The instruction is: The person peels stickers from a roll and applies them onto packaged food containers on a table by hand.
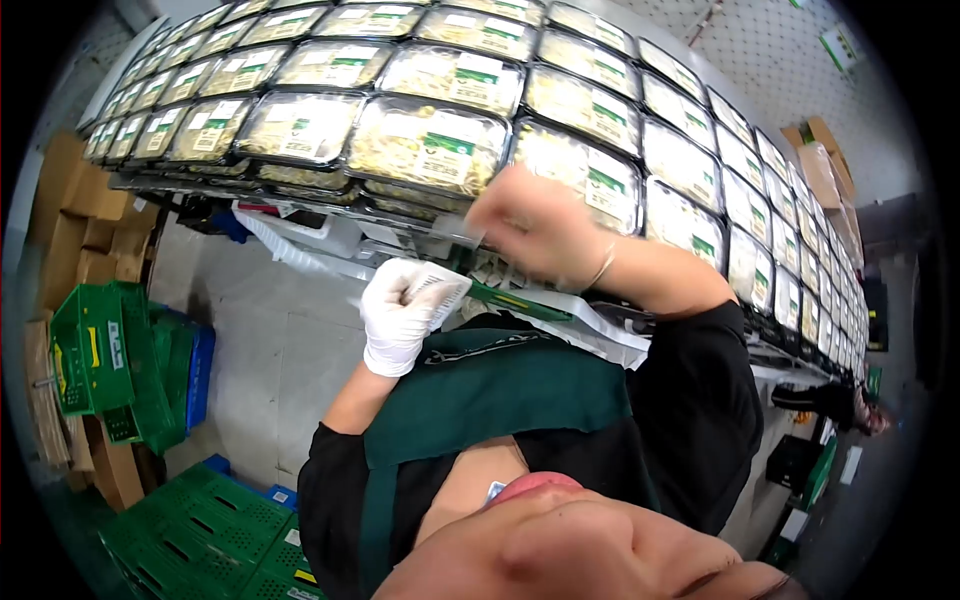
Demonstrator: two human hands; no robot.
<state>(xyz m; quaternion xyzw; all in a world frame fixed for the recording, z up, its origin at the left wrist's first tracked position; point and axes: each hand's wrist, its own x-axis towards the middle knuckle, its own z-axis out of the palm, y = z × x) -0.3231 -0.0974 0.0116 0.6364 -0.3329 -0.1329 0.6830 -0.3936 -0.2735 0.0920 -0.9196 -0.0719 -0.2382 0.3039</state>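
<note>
My left hand (400, 315), in a white glove, pinches a white printed label sheet (446, 292) in front of my apron. My right hand (540, 228) is bare and blurred by motion. It is over the front edge of the packed trays, between a clear-lidded tray (430, 140) and the tray to its right (580, 170). Its fingers are too smeared to show whether they hold anything. The trays have black rims, pale contents and white-and-green labels.
Rows of stacked trays cover the long table on both sides. Green crates (95, 350) and cardboard (95, 190) stand at the left, with more green crates (200, 530) at the lower left. Another person (830, 400) is at the far right.
</note>
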